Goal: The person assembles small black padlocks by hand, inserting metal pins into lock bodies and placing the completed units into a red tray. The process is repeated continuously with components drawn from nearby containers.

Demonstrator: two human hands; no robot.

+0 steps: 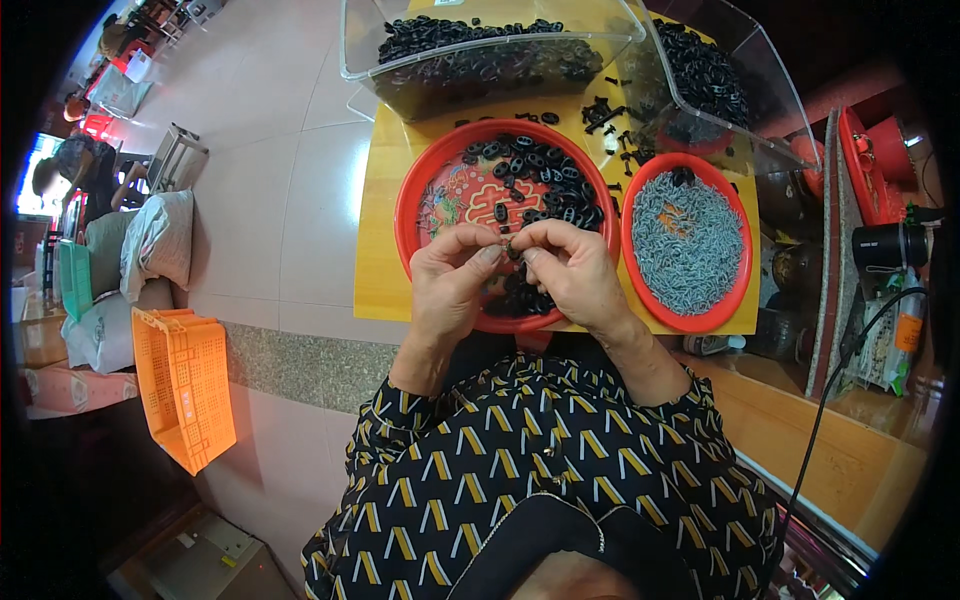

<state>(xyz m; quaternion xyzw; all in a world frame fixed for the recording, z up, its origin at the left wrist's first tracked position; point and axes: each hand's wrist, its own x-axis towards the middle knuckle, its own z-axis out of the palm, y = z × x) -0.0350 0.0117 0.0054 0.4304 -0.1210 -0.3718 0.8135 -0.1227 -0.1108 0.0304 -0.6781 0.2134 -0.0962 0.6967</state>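
My left hand (452,285) and my right hand (575,275) meet over the near rim of a red patterned plate (415,205). Their fingertips pinch one small black plastic piece (509,245) between them. More small black oval pieces (540,165) lie scattered on the far side of that plate. To the right stands a second red plate (738,215) filled with small grey metal parts (685,240). Both plates rest on a yellow board (378,270).
Two clear plastic bins (480,50) with black pieces sit at the far end of the board. An orange crate (185,380) and white sacks (155,240) lie on the tiled floor to the left. Red trays, a black camera and a cable are on the right.
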